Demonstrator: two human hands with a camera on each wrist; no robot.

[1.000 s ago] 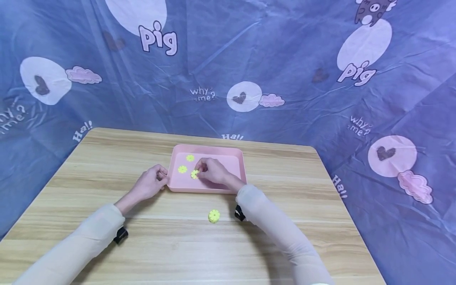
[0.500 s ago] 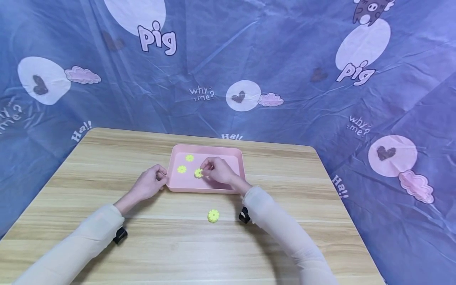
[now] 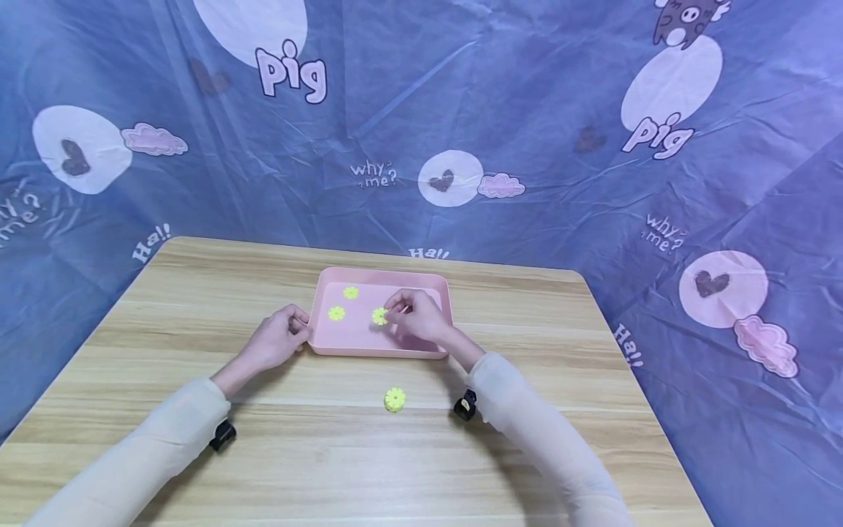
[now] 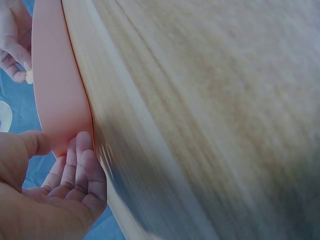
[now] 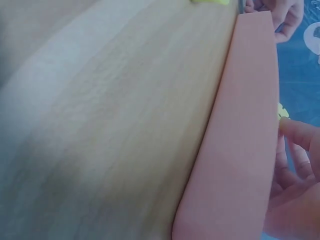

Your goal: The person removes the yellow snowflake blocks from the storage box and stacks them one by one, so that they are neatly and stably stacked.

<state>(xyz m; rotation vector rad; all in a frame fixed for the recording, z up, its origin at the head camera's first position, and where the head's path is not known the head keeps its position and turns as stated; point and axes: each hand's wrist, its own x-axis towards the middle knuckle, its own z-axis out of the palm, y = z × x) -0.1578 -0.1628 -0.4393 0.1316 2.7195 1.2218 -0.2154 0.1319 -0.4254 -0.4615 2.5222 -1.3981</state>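
My right hand (image 3: 421,315) pinches a yellow flower-shaped piece (image 3: 379,316) over the floor of a pink rectangular tray (image 3: 349,341). In the right wrist view, that flower-shaped piece (image 5: 283,111) shows at the fingertips just beyond the tray's wall (image 5: 240,125). My left hand (image 3: 276,338) holds the tray's near left corner, with the thumb at the rim and the fingers against the outer wall (image 4: 60,90). Two more yellow flower pieces lie flat inside the tray on the left, one farther back (image 3: 351,293) and one nearer (image 3: 336,313).
On the wooden table (image 3: 316,454), in front of the tray, sits a short stack of yellow flower pieces (image 3: 394,399). A blue printed cloth (image 3: 421,117) hangs behind the table and along its right side. Black wrist devices sit under both sleeves.
My right hand has moved to the right and slightly back within the tray, taking the pinched flower piece along. The left hand, the tray and the other pieces have stayed in place.
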